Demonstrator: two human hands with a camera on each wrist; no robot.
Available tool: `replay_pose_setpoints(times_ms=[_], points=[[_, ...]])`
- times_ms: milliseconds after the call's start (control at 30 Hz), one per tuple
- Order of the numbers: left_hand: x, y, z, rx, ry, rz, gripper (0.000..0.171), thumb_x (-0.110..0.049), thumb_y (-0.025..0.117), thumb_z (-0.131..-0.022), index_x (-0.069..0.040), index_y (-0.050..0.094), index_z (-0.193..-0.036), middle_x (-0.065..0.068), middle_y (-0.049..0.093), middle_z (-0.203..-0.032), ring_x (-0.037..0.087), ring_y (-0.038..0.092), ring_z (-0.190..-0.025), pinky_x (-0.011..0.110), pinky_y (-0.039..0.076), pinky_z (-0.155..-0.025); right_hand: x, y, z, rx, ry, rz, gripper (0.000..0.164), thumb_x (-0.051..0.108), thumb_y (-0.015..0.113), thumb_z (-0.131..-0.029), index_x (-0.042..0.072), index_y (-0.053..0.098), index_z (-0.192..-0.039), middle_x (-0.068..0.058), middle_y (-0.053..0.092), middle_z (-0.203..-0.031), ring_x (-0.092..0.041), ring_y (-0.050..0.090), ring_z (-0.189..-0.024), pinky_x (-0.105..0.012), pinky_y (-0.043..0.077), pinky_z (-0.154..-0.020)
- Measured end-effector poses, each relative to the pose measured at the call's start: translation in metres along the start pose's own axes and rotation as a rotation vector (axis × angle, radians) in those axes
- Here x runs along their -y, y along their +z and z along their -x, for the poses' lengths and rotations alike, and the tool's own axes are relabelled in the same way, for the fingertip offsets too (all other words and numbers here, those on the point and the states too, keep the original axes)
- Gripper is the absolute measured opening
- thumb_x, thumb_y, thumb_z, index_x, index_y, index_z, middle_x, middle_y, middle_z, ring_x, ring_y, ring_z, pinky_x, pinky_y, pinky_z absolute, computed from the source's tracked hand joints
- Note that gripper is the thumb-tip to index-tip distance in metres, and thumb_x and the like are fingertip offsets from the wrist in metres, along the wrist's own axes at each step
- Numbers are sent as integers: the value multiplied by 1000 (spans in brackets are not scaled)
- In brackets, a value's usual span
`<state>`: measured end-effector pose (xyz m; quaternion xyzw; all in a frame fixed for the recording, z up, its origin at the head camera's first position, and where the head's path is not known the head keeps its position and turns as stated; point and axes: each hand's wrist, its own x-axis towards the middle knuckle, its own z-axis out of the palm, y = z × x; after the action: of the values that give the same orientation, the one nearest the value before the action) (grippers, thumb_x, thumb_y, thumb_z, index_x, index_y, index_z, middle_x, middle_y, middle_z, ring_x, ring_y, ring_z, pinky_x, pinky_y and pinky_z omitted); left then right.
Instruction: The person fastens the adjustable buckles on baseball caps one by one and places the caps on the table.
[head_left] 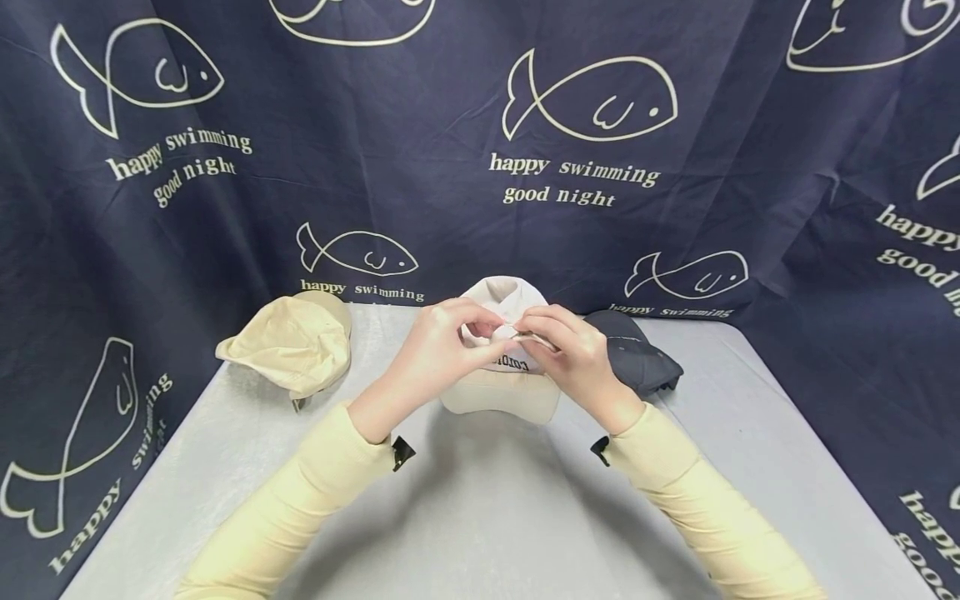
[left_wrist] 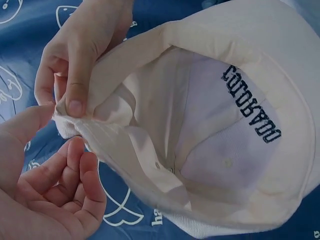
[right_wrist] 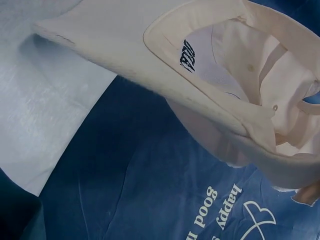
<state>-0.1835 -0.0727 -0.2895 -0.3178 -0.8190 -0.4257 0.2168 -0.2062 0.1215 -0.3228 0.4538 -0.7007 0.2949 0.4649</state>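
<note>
A white baseball cap (head_left: 501, 393) with a cream brim and dark "COLORADO" lettering is held between both hands, brim toward me. In the left wrist view, its hollow inside faces the camera, and a strap (left_wrist: 150, 155) runs across the back opening. The right hand (head_left: 573, 346) pinches the cap's back edge, its thumb pressed on the band. Across from it, the left hand (head_left: 435, 337) pinches the same edge between thumb and index fingertips, other fingers curled. The right wrist view shows the cap's brim and sweatband (right_wrist: 197, 92); the right hand's grip is largely out of frame there.
A beige cap (head_left: 288, 346) lies at the table's back left. A dark navy cap (head_left: 637, 354) sits at the back right, partly behind the right hand. The grey table (head_left: 495, 508) meets a navy fish-print curtain (head_left: 450, 167) behind.
</note>
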Motion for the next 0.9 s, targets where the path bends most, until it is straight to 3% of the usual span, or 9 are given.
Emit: replay_pose_setpoints(times_ms=[200,333,667,900], points=[[9,-9,-6,-81,31,-122,15,-21,70,-74,-9,68,-83,-2,61,-68,10,55,-62,19,43,-55,0,-1,1,-9,16,-15,18,-2,69,-70,3,64,-86,-5,62,-84,-9,53,-67,-15,43,-58],[22,-16,-13,-89,-10,-165,15,-19,68,-76,-9,67,-88,1,62,-75,13,57,-70,23,45,-64,0,-2,1,-10,26,-36,16,-3,67,-71,2,63,-86,-5,61,-85,-10,54,-70,-14,44,-60],[67,-22,-21,143,-244,-167,38,-25,67,-77,-11,58,-110,6,59,-105,22,60,-92,34,45,-83,1,-4,1,0,8,-56,15,-3,65,-72,2,63,-86,-6,61,-87,-10,53,-68,-14,41,-56],[87,-16,-23,234,-354,-88,38,-26,65,-77,-11,57,-110,7,61,-105,20,60,-90,34,48,-77,3,-5,1,3,-2,-63,15,-4,64,-71,2,63,-84,-6,61,-87,-10,53,-69,-13,41,-56]])
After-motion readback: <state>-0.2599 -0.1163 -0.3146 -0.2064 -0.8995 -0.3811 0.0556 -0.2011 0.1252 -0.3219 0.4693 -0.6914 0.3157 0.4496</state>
